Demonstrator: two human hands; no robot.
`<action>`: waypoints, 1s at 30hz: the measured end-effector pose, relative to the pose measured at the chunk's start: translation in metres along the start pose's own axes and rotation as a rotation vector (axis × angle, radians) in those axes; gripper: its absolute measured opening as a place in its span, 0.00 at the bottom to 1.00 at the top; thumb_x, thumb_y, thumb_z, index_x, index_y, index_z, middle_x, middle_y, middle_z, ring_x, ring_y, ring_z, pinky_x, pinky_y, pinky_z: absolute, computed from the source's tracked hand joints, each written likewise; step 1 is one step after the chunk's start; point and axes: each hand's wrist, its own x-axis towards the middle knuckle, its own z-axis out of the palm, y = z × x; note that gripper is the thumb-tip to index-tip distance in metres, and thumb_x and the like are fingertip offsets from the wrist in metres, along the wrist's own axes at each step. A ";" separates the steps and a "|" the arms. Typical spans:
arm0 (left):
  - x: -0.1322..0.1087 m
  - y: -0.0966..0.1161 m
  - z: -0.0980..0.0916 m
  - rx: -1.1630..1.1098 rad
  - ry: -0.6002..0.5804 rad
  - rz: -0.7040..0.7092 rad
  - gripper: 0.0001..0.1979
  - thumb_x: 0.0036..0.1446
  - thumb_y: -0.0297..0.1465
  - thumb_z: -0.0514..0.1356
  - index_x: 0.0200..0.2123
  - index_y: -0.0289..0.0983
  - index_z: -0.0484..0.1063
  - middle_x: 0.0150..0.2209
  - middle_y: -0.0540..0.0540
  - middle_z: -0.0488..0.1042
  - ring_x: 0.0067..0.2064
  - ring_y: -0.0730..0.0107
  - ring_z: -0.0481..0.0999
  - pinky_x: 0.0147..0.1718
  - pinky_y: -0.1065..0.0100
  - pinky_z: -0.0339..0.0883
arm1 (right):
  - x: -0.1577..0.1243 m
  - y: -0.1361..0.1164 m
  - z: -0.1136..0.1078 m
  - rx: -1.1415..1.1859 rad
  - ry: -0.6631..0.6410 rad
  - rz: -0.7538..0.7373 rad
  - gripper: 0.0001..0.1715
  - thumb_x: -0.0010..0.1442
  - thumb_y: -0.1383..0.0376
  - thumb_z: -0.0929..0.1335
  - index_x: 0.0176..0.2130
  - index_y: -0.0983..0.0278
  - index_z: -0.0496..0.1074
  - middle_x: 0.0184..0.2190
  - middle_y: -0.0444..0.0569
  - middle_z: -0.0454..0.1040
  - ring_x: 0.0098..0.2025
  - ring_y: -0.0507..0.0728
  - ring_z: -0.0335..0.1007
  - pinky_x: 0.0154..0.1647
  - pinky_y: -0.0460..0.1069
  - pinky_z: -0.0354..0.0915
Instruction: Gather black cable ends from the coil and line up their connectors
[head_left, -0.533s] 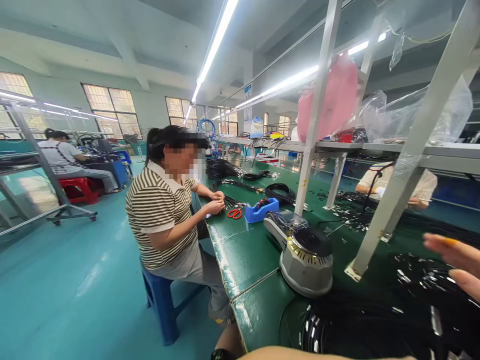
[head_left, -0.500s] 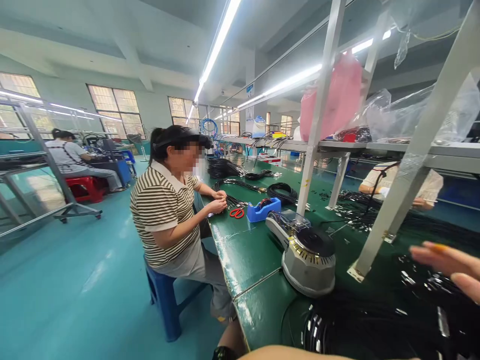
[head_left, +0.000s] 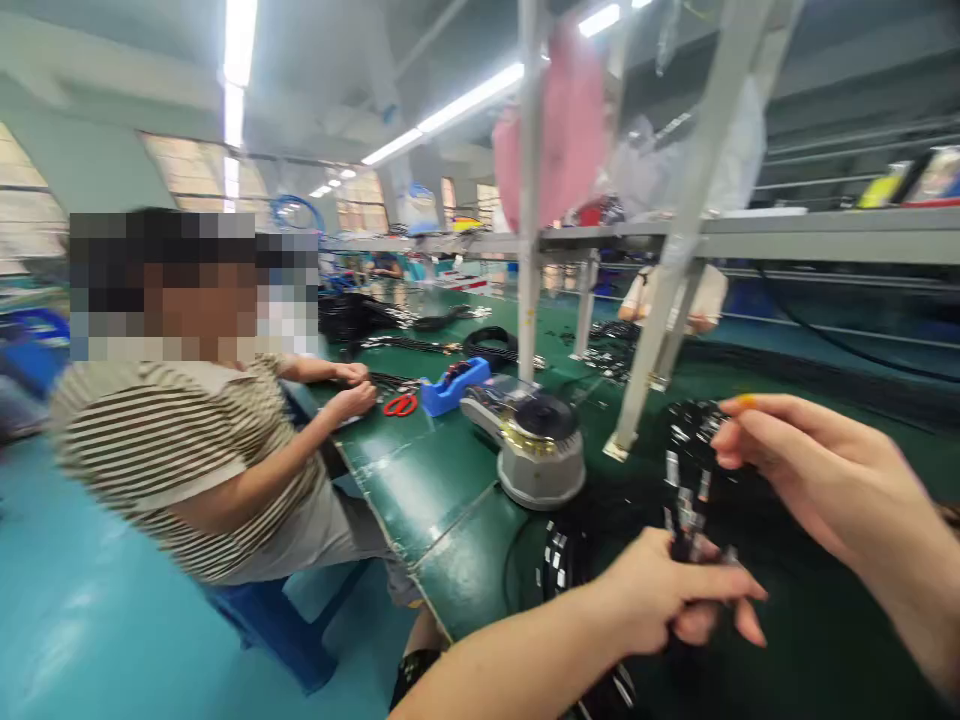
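Green workbench — black cables in left-hand grip (right hand beside)

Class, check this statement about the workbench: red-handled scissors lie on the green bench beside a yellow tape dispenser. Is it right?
No: the tape dispenser is blue, not yellow, as the head view shows. The red-handled scissors do lie beside it on the green bench.

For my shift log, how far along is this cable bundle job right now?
Looks done: black cable coils sit along the green bench. In hand: your left hand grips metal-tipped black cables; right hand touches them. Left: the black pile beneath.
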 end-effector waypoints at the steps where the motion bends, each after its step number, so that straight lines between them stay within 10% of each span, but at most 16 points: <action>1: -0.003 0.002 0.000 -0.001 -0.029 0.006 0.11 0.43 0.34 0.62 0.26 0.30 0.72 0.19 0.48 0.71 0.10 0.84 0.52 0.09 0.73 0.40 | -0.002 -0.001 0.006 0.078 -0.028 0.064 0.04 0.49 0.68 0.69 0.29 0.66 0.73 0.14 0.44 0.66 0.16 0.48 0.60 0.15 0.44 0.53; 5: -0.009 0.006 0.002 0.041 -0.028 0.005 0.10 0.47 0.33 0.60 0.27 0.29 0.71 0.20 0.46 0.72 0.12 0.82 0.59 0.11 0.75 0.48 | -0.007 0.003 0.028 0.323 -0.096 0.190 0.02 0.51 0.69 0.66 0.27 0.66 0.70 0.09 0.33 0.50 0.12 0.43 0.38 0.13 0.43 0.39; 11: -0.011 0.000 0.006 0.009 0.012 -0.004 0.11 0.49 0.34 0.58 0.28 0.30 0.68 0.20 0.47 0.71 0.13 0.79 0.65 0.11 0.77 0.50 | -0.021 0.013 0.043 0.290 -0.309 0.404 0.02 0.52 0.69 0.65 0.27 0.65 0.67 0.08 0.31 0.48 0.12 0.44 0.35 0.13 0.42 0.35; 17: -0.005 -0.011 0.003 -0.073 0.119 0.023 0.12 0.49 0.36 0.58 0.25 0.31 0.65 0.20 0.49 0.69 0.13 0.80 0.64 0.12 0.76 0.56 | -0.027 0.027 0.037 0.274 -0.281 0.341 0.02 0.53 0.69 0.64 0.30 0.64 0.66 0.10 0.33 0.54 0.15 0.46 0.50 0.21 0.44 0.56; 23: -0.001 -0.001 -0.016 0.004 0.185 0.128 0.13 0.49 0.37 0.59 0.33 0.33 0.66 0.15 0.56 0.63 0.10 0.89 0.48 0.10 0.79 0.43 | -0.040 0.038 0.003 -0.096 -0.086 0.106 0.23 0.50 0.67 0.68 0.47 0.60 0.63 0.39 0.47 0.69 0.44 0.56 0.63 0.45 0.52 0.59; 30: -0.005 -0.004 -0.041 0.056 0.300 0.137 0.11 0.45 0.33 0.61 0.28 0.36 0.60 0.11 0.57 0.64 0.09 0.87 0.48 0.10 0.78 0.41 | -0.071 0.075 -0.010 -0.122 -0.076 0.238 0.10 0.54 0.63 0.67 0.24 0.64 0.67 0.20 0.42 0.66 0.26 0.51 0.61 0.30 0.47 0.58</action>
